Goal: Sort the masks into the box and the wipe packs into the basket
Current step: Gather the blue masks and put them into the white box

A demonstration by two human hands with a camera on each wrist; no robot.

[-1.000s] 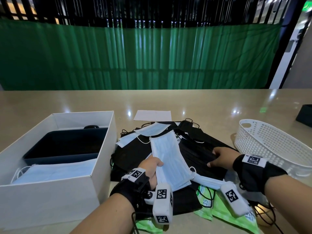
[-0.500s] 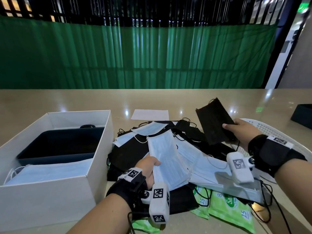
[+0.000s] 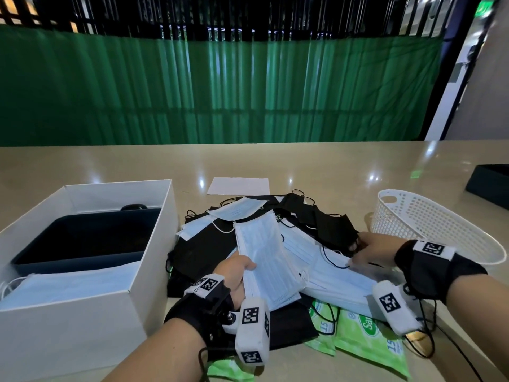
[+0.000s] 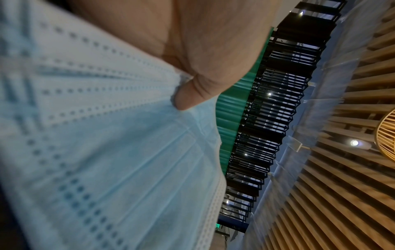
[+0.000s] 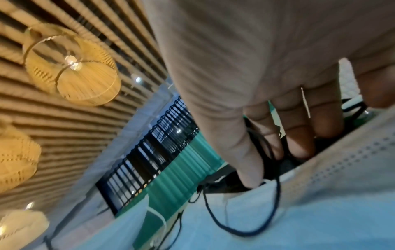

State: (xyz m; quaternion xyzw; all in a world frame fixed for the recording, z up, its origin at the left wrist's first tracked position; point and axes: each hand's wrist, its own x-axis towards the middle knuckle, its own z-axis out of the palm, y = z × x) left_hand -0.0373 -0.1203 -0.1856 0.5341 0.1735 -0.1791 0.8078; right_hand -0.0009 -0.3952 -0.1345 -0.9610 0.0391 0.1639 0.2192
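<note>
My left hand grips a stack of light blue masks over the middle of the pile; its thumb presses on the top mask. My right hand lies on the right side of the pile with nearly straight fingers. Those fingertips rest against a black mask, and one touches the blue masks below. The white box at the left holds blue masks. The white basket stands at the right. Green wipe packs poke out under the pile.
A dark blue tray sits inside the box. A white sheet of paper lies behind the pile, and a dark object sits at the far right edge. Black ear loops trail over the masks.
My right hand lifted a black mask off the pile, then came back down; the mask now lies on the pile at its fingertips. My left hand keeps its hold on the blue stack.
</note>
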